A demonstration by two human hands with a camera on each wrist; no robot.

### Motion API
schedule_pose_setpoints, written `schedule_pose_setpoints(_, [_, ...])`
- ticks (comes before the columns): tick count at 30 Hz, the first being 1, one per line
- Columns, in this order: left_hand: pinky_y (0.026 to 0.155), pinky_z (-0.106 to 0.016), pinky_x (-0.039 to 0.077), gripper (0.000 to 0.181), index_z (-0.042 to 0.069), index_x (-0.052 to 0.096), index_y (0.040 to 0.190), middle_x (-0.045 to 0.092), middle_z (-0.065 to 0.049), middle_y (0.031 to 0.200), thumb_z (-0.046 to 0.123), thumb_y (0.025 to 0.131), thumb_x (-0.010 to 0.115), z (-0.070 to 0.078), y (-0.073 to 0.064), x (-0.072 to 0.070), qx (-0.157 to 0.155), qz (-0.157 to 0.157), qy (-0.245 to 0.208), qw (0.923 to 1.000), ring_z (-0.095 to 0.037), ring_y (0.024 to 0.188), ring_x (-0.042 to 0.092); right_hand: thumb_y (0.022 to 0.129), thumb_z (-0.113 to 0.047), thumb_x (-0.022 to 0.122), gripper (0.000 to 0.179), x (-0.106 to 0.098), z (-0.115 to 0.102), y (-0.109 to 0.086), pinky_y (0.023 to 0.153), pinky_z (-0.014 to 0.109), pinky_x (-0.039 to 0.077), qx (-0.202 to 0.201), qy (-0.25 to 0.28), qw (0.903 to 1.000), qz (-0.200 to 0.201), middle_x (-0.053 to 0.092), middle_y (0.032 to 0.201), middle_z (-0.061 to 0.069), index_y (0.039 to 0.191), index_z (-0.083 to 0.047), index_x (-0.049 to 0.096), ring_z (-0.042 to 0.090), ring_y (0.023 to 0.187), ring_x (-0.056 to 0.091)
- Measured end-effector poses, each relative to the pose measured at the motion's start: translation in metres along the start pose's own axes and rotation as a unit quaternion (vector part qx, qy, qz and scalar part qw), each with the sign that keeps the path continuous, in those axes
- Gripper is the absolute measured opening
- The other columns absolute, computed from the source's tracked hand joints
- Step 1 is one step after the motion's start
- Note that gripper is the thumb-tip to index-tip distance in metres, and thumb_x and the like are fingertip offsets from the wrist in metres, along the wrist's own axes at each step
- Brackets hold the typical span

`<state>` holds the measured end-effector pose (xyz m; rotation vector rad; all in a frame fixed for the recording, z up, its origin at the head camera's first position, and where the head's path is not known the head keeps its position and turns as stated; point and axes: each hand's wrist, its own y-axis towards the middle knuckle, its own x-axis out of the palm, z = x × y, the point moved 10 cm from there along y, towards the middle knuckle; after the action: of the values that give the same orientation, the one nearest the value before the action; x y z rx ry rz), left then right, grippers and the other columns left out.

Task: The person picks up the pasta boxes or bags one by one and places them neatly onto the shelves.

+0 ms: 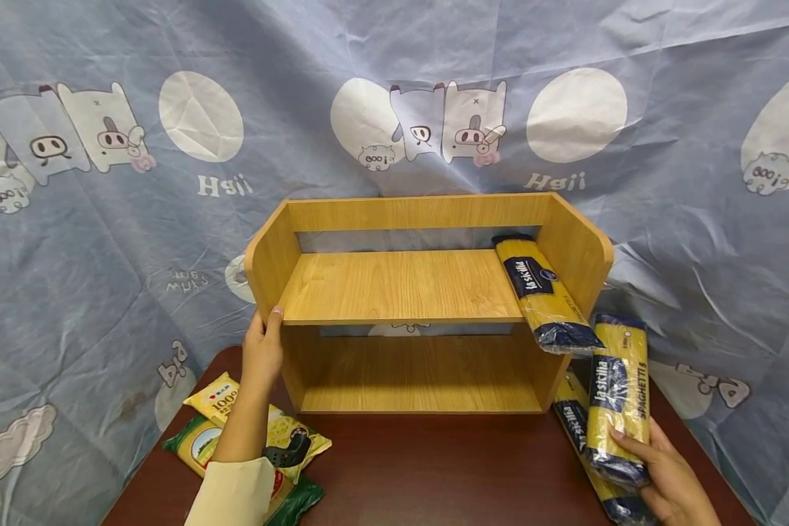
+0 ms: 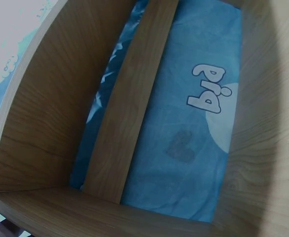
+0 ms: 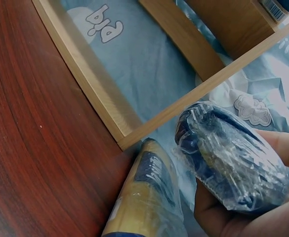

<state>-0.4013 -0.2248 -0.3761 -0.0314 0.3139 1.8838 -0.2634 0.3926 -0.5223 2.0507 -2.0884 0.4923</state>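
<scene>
My left hand (image 1: 264, 349) grips the left side panel of a two-tier wooden shelf (image 1: 401, 286), its thumb at the front edge by the upper board. My right hand (image 1: 672, 475) holds a pack of spaghetti (image 1: 621, 394) in yellow and dark blue wrapping, to the right of the shelf. In the right wrist view the crinkled clear end of that spaghetti pack (image 3: 233, 158) sits between thumb and fingers. Another spaghetti pack (image 1: 540, 288) lies on the upper board against the right side, its end jutting over the front edge. A third spaghetti pack (image 1: 581, 431) lies on the table below the held one.
Yellow and green food bags (image 1: 213, 394) lie overlapped on the table's left, partly behind my left forearm. A black curved object (image 1: 288, 449) shows by that forearm. The dark red table (image 1: 427, 467) carries the shelf; a blue patterned cloth (image 1: 381, 58) hangs behind.
</scene>
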Motion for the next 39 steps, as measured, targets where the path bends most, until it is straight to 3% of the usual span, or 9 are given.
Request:
schedule_pose_setpoints(7, [0.114, -0.051, 0.037, 0.062, 0.02, 0.044, 0.151, 0.053, -0.019, 0.145, 0.058, 0.103, 0.043, -0.001, 0.0, 0.008, -0.003, -0.012, -0.007, 0.9999, -0.035, 0.132, 0.05, 0.108, -0.012, 0.047, 0.066, -0.002, 0.0, -0.009, 0.078, 0.036, 0.059, 0.034, -0.015, 0.9992, 0.015, 0.07, 0.106, -0.014, 0.152, -0.048, 0.013, 0.011, 0.095, 0.07])
schedule_pose_setpoints(10, [0.113, -0.052, 0.038, 0.063, 0.021, 0.043, 0.152, 0.053, -0.019, 0.145, 0.06, 0.102, 0.043, -0.001, 0.0, 0.01, -0.006, -0.017, -0.004, 0.9998, -0.036, 0.131, 0.051, 0.108, -0.012, 0.046, 0.068, 0.001, -0.004, -0.012, 0.079, 0.037, 0.059, 0.033, -0.017, 0.9993, 0.009, 0.069, 0.107, -0.014, 0.153, -0.048, 0.009, 0.012, 0.096, 0.069])
schedule_pose_setpoints(17, [0.113, -0.052, 0.038, 0.063, 0.022, 0.042, 0.153, 0.053, -0.02, 0.145, 0.061, 0.102, 0.042, 0.0, -0.001, 0.012, -0.004, -0.02, -0.003, 0.9998, -0.036, 0.131, 0.052, 0.108, -0.009, 0.045, 0.072, 0.014, -0.021, -0.02, 0.078, 0.036, 0.06, -0.001, -0.012, 0.9999, 0.007, 0.068, 0.11, -0.015, 0.156, -0.048, 0.008, 0.01, 0.097, 0.069])
schedule_pose_setpoints(25, [0.113, -0.052, 0.039, 0.061, 0.022, 0.043, 0.152, 0.053, -0.019, 0.145, 0.058, 0.103, 0.043, 0.0, -0.002, 0.011, -0.001, -0.017, -0.002, 0.9998, -0.036, 0.131, 0.052, 0.108, 0.0, 0.036, 0.065, 0.038, -0.047, -0.031, 0.08, 0.037, 0.061, -0.063, 0.023, 0.9957, -0.063, 0.069, 0.12, -0.011, 0.154, -0.04, 0.015, 0.013, 0.104, 0.07])
schedule_pose_setpoints(39, [0.113, -0.053, 0.038, 0.06, 0.021, 0.045, 0.151, 0.054, -0.02, 0.145, 0.057, 0.103, 0.044, 0.0, 0.0, 0.006, 0.002, -0.016, 0.004, 0.9999, -0.037, 0.131, 0.051, 0.107, 0.0, 0.039, 0.066, 0.05, -0.063, -0.04, 0.079, 0.042, 0.061, -0.068, 0.002, 0.9968, -0.042, 0.068, 0.12, -0.01, 0.156, -0.037, 0.014, 0.014, 0.104, 0.07])
